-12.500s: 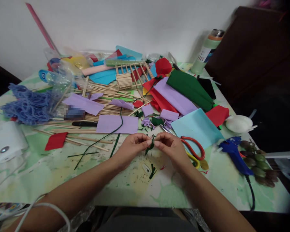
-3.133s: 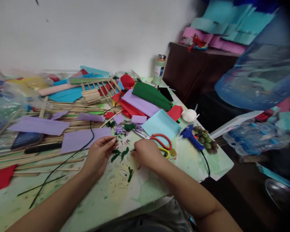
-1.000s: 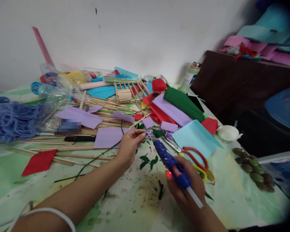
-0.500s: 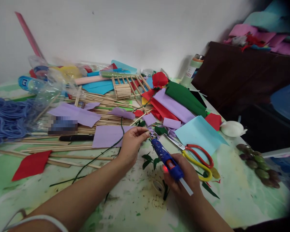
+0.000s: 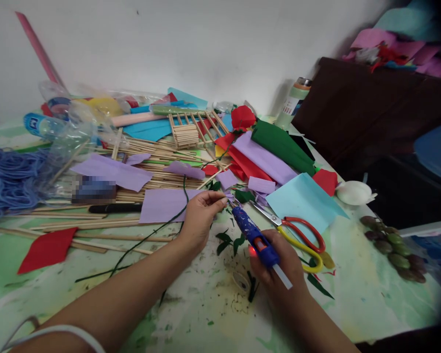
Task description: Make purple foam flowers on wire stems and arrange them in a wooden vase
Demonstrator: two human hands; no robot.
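My glue gun is blue, flecked with white, with a glowing red light. The scissors combine silver, red and yellow. My counter bears blotches of pale green, cream and yellow.

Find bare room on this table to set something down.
Right: between grapes, green scrap and near table edge. Left: between the red sheet and left forearm. Crowded: the far side, with sticks and purple sheets, and around the glue gun's tip.

The blue glue gun, earlier beside the grapes, is now in the right hand.
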